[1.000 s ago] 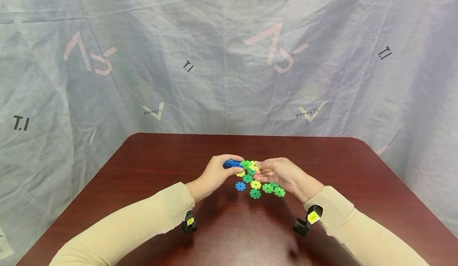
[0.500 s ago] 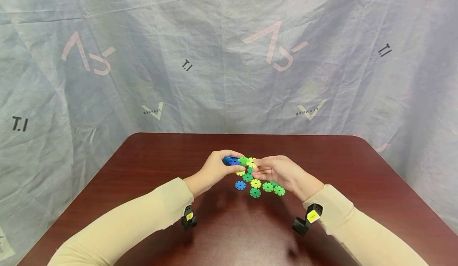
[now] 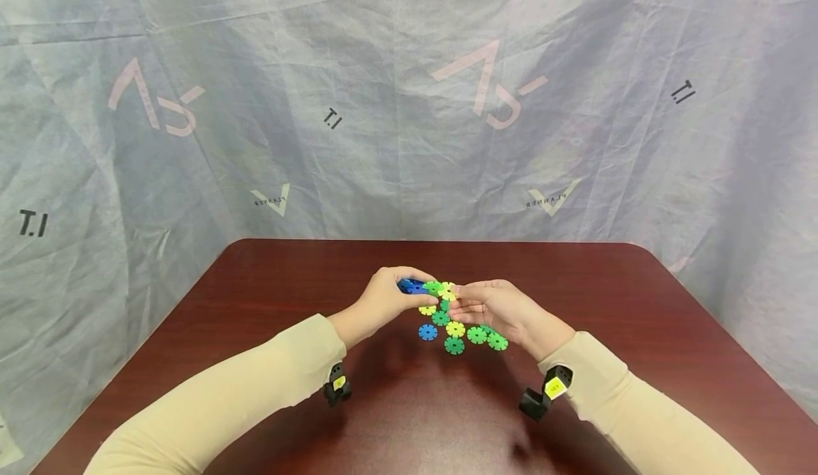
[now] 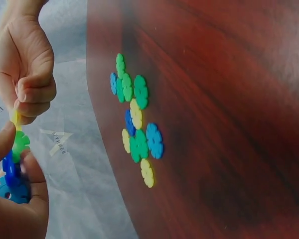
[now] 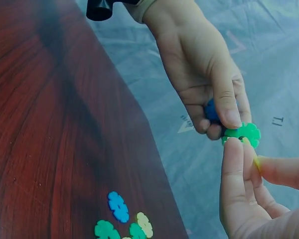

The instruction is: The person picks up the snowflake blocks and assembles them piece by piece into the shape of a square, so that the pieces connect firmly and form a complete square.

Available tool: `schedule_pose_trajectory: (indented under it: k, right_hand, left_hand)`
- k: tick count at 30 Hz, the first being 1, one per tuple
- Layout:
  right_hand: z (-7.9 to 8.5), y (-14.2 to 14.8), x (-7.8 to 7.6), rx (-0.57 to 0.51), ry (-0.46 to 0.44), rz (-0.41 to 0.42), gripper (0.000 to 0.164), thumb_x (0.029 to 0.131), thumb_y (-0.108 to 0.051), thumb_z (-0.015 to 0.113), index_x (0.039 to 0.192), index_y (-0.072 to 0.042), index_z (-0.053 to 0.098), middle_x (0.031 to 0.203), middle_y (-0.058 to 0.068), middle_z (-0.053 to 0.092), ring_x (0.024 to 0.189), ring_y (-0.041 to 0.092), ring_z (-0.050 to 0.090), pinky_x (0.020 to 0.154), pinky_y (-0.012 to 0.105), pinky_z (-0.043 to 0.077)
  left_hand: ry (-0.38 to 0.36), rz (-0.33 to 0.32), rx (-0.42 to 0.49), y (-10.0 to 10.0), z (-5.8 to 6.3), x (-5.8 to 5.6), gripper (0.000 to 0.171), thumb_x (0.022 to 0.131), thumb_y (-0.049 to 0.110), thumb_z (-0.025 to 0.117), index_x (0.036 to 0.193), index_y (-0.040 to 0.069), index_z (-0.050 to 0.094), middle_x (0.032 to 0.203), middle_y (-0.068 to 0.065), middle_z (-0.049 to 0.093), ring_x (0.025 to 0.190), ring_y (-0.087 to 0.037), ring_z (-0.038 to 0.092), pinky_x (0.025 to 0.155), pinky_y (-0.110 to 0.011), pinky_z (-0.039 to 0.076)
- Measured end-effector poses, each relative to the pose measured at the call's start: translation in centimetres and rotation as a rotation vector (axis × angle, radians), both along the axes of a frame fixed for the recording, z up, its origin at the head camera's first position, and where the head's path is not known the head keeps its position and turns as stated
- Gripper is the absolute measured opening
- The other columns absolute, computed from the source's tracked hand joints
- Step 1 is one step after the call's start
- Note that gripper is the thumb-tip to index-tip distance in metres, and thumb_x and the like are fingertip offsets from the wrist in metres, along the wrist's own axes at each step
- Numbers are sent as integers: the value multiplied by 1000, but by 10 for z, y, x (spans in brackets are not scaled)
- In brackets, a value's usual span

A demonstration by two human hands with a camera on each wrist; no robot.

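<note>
Slightly above the table, my left hand [image 3: 382, 301] holds a short chain of notched plastic interlocking discs. Dark blue discs [image 3: 417, 287] sit between its thumb and fingers. A green disc [image 5: 249, 133] juts out past the fingertips, joined to the blue ones, and a lighter blue disc [image 4: 15, 193] shows at the chain's other end in the left wrist view. With thumb and fingers, my right hand [image 3: 511, 312] pinches a yellow disc [image 3: 446, 291], seen edge-on at the green disc's rim. The fingers partly cover where the yellow and green discs meet.
Several loose discs lie on the dark red wooden table [image 3: 409, 425] below the hands: a blue disc [image 3: 427, 332], a yellow disc [image 3: 455, 329], a green disc [image 3: 454, 346] and others. A grey printed cloth [image 3: 396, 141] hangs behind the table's far edge.
Both hands have risen slightly with the chain and shifted a little left. The yellow disc stays at the green one. The loose discs lie as before.
</note>
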State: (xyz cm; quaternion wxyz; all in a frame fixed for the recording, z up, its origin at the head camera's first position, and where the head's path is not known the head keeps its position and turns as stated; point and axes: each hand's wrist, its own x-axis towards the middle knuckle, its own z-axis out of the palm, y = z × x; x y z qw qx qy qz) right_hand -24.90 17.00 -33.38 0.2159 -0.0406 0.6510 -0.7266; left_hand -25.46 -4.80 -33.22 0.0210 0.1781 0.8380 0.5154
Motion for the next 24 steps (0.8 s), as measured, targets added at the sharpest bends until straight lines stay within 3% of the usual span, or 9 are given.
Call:
schedule_pose_trajectory:
  k: [12,16,20,24]
  right_hand:
    - [0,11,-9,36,64,46,22,99,-23,56,100,-2,63,82,4,69,81,16,71,82,30,57]
    - [-2,20,-14,76,109,76,23,99,-17,56,110,3,63,89,4,70,85,15,71,83,28,57]
    - [-5,27,-19,142,148,101,37,96,-14,61,122,12,57,93,5,73,86,16,71,83,29,57]
    - [-9,34,-24,233,200,109,43,93,-16,65,124,13,57,101,8,73,93,20,71,86,32,56]
  left_hand:
    - [-30,16,84,0,0,1,30,81,21,80,110,15,74,109,-2,71,94,-14,62,79,-27,56]
    - [-33,21,86,0,1,2,30,81,22,80,109,16,74,108,-2,71,94,-15,62,79,-28,56]
    - [-28,28,84,0,2,3,29,80,24,80,108,16,74,107,-2,70,93,-15,61,78,-27,55]
    - [-29,33,86,0,1,3,29,81,24,79,107,15,74,107,-2,70,93,-15,61,79,-27,55]
